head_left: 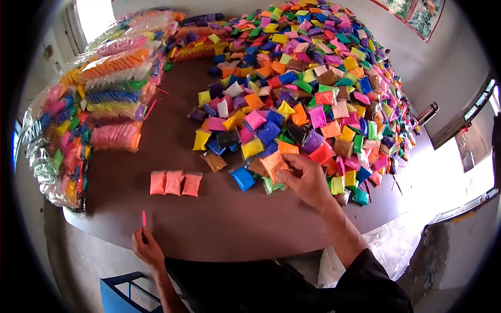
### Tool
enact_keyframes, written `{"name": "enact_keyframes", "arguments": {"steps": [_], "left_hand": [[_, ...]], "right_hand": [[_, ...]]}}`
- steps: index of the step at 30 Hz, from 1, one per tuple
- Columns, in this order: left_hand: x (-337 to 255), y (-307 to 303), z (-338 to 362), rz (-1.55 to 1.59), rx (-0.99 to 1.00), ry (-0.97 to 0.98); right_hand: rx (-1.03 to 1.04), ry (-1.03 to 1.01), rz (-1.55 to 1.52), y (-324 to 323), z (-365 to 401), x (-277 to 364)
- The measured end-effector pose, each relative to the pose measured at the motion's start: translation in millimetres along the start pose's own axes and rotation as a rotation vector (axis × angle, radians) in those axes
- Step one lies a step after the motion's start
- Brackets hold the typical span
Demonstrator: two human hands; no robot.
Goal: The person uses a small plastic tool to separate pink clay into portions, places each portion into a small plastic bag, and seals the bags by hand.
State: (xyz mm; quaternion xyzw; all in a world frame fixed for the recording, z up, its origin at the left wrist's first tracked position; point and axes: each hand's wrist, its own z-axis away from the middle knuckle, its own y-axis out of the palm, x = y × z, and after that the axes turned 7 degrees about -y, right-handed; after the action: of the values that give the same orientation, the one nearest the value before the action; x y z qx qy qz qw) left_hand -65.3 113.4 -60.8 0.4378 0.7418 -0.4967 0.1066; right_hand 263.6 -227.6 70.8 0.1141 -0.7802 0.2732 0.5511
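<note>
My right hand [309, 181] pinches a small light-orange packet [272, 164] between thumb and fingers, at the near edge of a big heap of coloured packets [318, 117]. My left hand [148, 247] is closed on a thin pink stick [144, 218], which points upward near the table's front edge. Between the hands, a little farther off, three salmon-pink packets [174, 183] lie side by side in a short row. A blue packet [242, 178] and a brown packet [214, 161] lie at the heap's left edge, near my right hand.
Stacked clear bags of sorted packets [112, 99] line the left side of the brown table [209, 224]. Pink sticks [151, 109] lie beside them. A blue metal frame [117, 295] stands below at the left, and clear plastic sheeting [399, 242] hangs at the right.
</note>
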Motion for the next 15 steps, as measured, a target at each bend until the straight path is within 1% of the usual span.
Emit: {"name": "enact_keyframes", "arguments": {"steps": [1, 3, 4, 5, 7, 8, 10, 11, 13, 14, 15], "left_hand": [[-2, -1, 0, 0.007, 0.011, -0.021], [-2, -1, -1, 0.010, 0.008, -0.020], [-3, 0, -1, 0.015, 0.008, -0.016], [-6, -1, -1, 0.015, 0.007, -0.018], [-11, -2, -1, 0.003, 0.004, -0.032], [-8, -2, -1, 0.004, 0.000, -0.036], [-3, 0, -1, -0.007, -0.006, -0.024], [-2, 1, -1, -0.007, -0.009, -0.030], [-5, 1, -1, -0.005, -0.030, -0.013], [-6, 0, -1, -0.008, -0.030, -0.020], [-7, -2, -1, -0.018, -0.019, -0.018]], "right_hand": [[0.003, -0.002, -0.001, -4, -7, 1], [-0.037, 0.044, -0.102, -14, -26, 12], [-0.070, 0.008, -0.086, -18, -37, 17], [-0.084, 0.078, -0.009, -26, -49, 22], [-0.169, -0.052, 0.143, -36, -74, 1], [-0.165, -0.056, 0.143, -40, -79, -1], [-0.325, -0.270, 0.526, -42, -90, 1], [-0.319, -0.274, 0.527, -43, -94, 0], [-0.313, -0.309, 0.627, -44, -100, -4], [-0.316, -0.369, 0.753, -41, -101, -4], [-0.309, -0.369, 0.754, -39, -102, -4]]}}
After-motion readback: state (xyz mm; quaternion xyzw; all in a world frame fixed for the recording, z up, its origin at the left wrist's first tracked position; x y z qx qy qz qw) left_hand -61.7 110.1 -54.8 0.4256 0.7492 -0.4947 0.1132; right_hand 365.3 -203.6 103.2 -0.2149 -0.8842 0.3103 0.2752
